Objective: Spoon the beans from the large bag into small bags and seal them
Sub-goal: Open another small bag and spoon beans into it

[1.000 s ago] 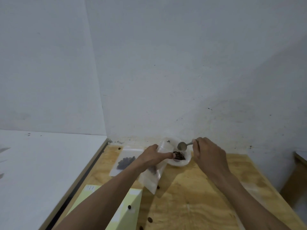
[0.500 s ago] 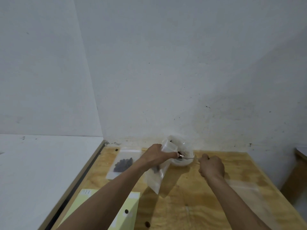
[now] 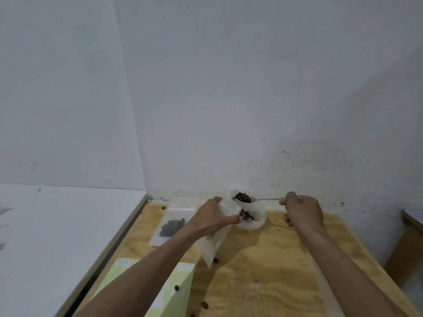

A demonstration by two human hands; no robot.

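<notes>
1. L hand (image 3: 211,219) grips small bag (image 3: 214,243), held upright on wooden table (image 3: 274,271).
2. R hand (image 3: 303,211) grips spoon (image 3: 263,199), loaded w/ beans (image 3: 243,197), over small bag's mouth.
3. Large bag (image 3: 254,221) just right of small bag, far side of table.
4. Filled bag (image 3: 171,226) lies flat to the left.

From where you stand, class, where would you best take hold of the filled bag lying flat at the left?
Take the filled bag by its far end, reaching in from the left. The beans bunch in its nearer half, so the far end lies thin and flat for pinching, and the left hand crowds its right side.
</notes>
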